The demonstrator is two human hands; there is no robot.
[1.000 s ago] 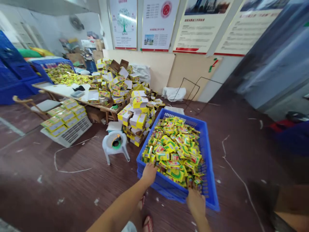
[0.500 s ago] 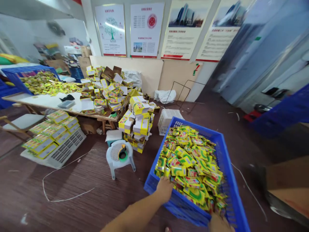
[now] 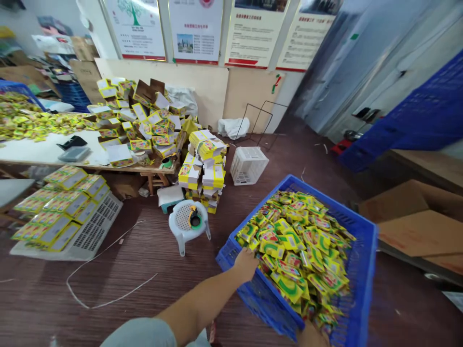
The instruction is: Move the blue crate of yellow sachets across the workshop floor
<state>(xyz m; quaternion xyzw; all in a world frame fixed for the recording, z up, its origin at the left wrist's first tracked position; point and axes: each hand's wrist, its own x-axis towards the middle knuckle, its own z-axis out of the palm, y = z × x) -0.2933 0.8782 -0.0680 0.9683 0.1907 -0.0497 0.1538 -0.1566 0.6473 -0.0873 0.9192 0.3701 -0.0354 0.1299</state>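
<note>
A large blue plastic crate point(image 3: 367, 270) holds a heap of small yellow-and-green packets point(image 3: 289, 241). My left hand point(image 3: 246, 265) is closed over the crate's near rim at the left, its fingers curled inward beside the packets. Lower down on the same rim, my right hand point(image 3: 311, 333) grips near the crate's corner, partly cut off by the bottom of the view. The crate appears tilted in the view, and its underside is hidden.
A white stool point(image 3: 188, 236) with a tape roll point(image 3: 196, 220) stands left of the crate. Behind are stacked flat cartons point(image 3: 206, 166) and a white basket point(image 3: 249, 166). Packed yellow boxes point(image 3: 65, 207) sit at left, a heaped table point(image 3: 90, 154) behind, cardboard boxes point(image 3: 415, 226) at right.
The crate has turned relative to the view, its far end swinging right, with both hands still on its rim. The view has shifted so the table and posters sit further left.
</note>
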